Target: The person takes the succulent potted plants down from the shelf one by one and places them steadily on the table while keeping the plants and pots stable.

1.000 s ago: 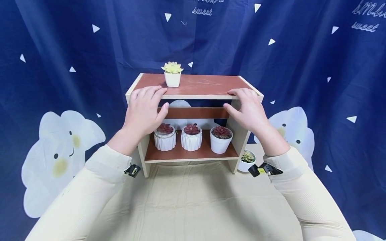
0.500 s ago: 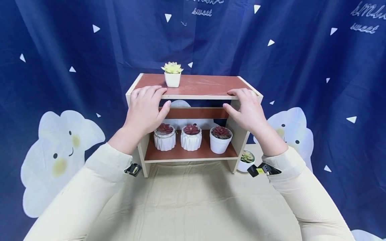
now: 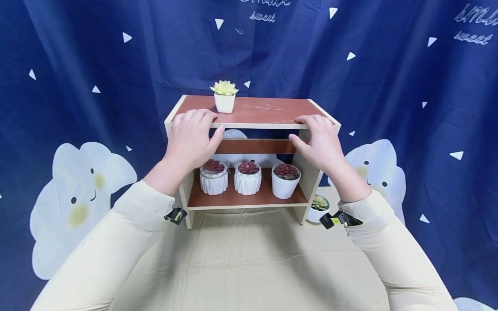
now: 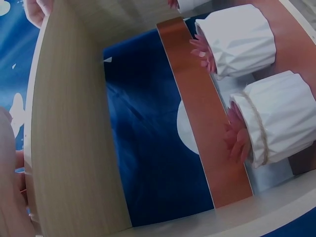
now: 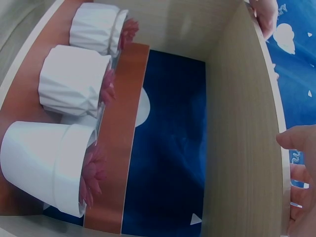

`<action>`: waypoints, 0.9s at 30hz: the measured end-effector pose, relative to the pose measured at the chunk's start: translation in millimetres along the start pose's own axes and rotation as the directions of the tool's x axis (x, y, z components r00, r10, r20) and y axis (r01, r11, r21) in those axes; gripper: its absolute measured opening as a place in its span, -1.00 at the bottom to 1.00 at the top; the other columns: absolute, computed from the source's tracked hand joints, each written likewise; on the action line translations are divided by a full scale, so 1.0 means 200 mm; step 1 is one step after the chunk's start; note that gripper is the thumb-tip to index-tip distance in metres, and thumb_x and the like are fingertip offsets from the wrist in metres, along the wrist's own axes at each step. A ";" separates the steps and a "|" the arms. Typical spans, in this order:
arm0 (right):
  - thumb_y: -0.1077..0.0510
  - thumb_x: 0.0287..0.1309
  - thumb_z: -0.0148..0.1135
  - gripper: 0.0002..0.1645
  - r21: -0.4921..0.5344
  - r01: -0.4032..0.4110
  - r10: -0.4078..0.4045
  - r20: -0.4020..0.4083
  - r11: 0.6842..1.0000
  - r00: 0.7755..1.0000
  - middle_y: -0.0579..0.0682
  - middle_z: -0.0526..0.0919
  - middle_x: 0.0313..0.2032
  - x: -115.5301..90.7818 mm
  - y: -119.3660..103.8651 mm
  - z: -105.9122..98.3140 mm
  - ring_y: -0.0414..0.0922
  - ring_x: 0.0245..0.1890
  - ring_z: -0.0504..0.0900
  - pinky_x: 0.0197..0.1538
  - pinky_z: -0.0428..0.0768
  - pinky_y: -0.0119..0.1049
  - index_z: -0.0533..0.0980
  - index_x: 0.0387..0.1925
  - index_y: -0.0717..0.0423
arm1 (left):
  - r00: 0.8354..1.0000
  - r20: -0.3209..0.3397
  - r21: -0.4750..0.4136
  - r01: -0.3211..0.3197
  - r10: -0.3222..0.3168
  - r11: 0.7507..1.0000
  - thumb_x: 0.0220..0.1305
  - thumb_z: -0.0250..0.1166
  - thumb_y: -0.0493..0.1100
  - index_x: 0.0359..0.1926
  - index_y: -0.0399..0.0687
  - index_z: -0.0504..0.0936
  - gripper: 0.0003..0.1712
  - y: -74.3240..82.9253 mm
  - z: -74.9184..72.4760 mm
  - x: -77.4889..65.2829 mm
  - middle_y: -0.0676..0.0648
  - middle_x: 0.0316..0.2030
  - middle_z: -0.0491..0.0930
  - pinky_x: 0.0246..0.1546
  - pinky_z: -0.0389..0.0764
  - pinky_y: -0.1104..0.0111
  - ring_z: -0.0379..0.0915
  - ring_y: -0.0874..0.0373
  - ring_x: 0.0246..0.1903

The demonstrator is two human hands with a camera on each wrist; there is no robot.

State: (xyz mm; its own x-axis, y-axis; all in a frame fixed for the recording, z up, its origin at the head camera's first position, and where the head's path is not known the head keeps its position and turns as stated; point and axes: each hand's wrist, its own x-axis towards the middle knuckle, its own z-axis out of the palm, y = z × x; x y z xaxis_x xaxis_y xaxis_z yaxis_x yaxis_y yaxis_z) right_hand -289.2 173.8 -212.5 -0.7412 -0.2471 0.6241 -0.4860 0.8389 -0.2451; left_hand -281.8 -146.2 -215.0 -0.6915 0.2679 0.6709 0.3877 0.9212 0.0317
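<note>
Left hand (image 3: 191, 139): shifted slightly right and raised a little at the shelf top (image 3: 264, 110)
Left thumb (image 3: 216, 139): tip higher
Black wrist device (image 3: 176, 215): slightly right and higher

We see red-brown shelf boards (image 3: 268, 108) with cream edges (image 3: 256, 126), white pots (image 3: 247, 184), dark-red succulents (image 3: 247, 167), navy curtain (image 3: 175, 52) patterned with white triangles (image 3: 219, 23) and clouds (image 3: 58, 181).

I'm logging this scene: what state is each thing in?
Shelf: upright
Left hand: resting on the shelf's front top edge
Right hand: resting on the same edge
Yellow-green succulent: upright on top
Left red succulent: upright, twine around its pot
Middle red succulent: upright
Right red succulent: upright
Green succulent: upright, partly hidden
Cloth: creased
Curtain: hanging
</note>
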 end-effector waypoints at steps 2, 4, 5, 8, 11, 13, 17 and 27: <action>-0.03 0.28 0.28 -0.45 0.001 -0.001 0.001 -0.001 1.000 1.000 0.17 0.53 0.16 0.00 0.00 0.00 0.17 0.27 0.32 0.33 0.22 0.11 0.48 0.21 0.13 | 1.000 0.005 0.004 0.006 -0.006 1.000 0.46 -0.03 0.15 0.16 -0.16 0.56 -0.44 0.01 0.00 0.01 -0.18 0.15 0.55 0.22 0.28 -0.06 0.36 -0.17 0.22; -0.03 0.28 0.28 -0.45 0.003 -0.002 0.002 -0.001 1.000 1.000 0.17 0.53 0.16 0.00 0.00 0.00 0.17 0.27 0.32 0.33 0.22 0.11 0.48 0.22 0.13 | 1.000 0.009 0.011 0.014 -0.014 1.000 0.46 -0.03 0.15 0.17 -0.16 0.56 -0.44 0.01 0.00 0.01 -0.18 0.15 0.55 0.22 0.28 -0.06 0.36 -0.17 0.22; -0.03 0.28 0.28 -0.44 0.004 -0.002 0.002 0.000 1.000 1.000 0.18 0.53 0.16 0.00 0.00 0.01 0.18 0.27 0.32 0.33 0.22 0.12 0.48 0.22 0.14 | 1.000 0.008 0.014 0.018 -0.018 1.000 0.46 -0.03 0.15 0.17 -0.16 0.57 -0.44 0.01 -0.01 0.01 -0.18 0.15 0.55 0.22 0.29 -0.06 0.37 -0.17 0.22; -0.04 0.28 0.28 -0.44 0.003 -0.001 0.001 0.000 1.000 1.000 0.18 0.53 0.17 0.00 0.00 0.01 0.18 0.27 0.32 0.33 0.22 0.12 0.48 0.22 0.14 | 0.999 0.004 0.023 0.032 -0.032 0.999 0.46 -0.04 0.15 0.17 -0.16 0.57 -0.43 0.02 -0.01 0.01 -0.18 0.14 0.56 0.21 0.30 -0.06 0.38 -0.17 0.20; -0.04 0.28 0.27 -0.44 0.003 -0.001 0.001 -0.005 1.000 1.000 0.18 0.53 0.16 0.00 0.00 0.01 0.18 0.26 0.32 0.33 0.22 0.11 0.48 0.21 0.14 | 0.999 -0.007 0.026 0.052 -0.051 0.998 0.47 -0.06 0.17 0.17 -0.16 0.58 -0.41 0.03 -0.01 0.02 -0.18 0.14 0.58 0.20 0.32 -0.06 0.39 -0.16 0.18; -0.03 0.28 0.27 -0.45 0.002 -0.001 0.001 -0.009 1.000 1.000 0.18 0.53 0.15 0.00 0.00 0.01 0.19 0.26 0.32 0.32 0.23 0.11 0.48 0.21 0.14 | 0.998 -0.013 0.028 0.069 -0.069 0.997 0.46 -0.06 0.19 0.17 -0.15 0.58 -0.39 0.04 -0.01 0.03 -0.18 0.12 0.59 0.18 0.33 -0.05 0.40 -0.16 0.17; -0.04 0.27 0.27 -0.44 -0.002 -0.001 0.001 -0.016 1.000 1.000 0.19 0.53 0.14 0.00 0.00 0.01 0.19 0.26 0.32 0.32 0.23 0.11 0.48 0.21 0.14 | 0.993 -0.017 0.026 0.114 -0.114 0.993 0.45 -0.06 0.22 0.17 -0.16 0.58 -0.37 0.06 -0.01 0.05 -0.18 0.10 0.61 0.12 0.36 -0.06 0.42 -0.17 0.14; -0.03 0.27 0.28 -0.44 -0.009 0.007 -0.008 -0.040 1.000 0.999 0.18 0.53 0.16 0.00 0.01 0.02 0.18 0.26 0.32 0.34 0.20 0.09 0.48 0.22 0.14 | 0.983 -0.016 0.050 0.186 -0.185 0.981 0.41 -0.03 0.31 0.11 -0.27 0.57 -0.26 0.08 0.00 0.10 -0.27 -0.01 0.63 0.00 0.41 -0.06 0.45 -0.20 0.02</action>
State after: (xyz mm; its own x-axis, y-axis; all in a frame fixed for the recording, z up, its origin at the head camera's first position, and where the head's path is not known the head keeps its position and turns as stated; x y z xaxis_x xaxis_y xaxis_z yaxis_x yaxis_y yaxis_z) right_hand -291.6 173.3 -217.0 -0.7182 -0.2339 0.6553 -0.4875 0.8412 -0.2340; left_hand -289.1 -125.4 -199.7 -0.7415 0.0883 0.6651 0.2219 0.9678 0.1190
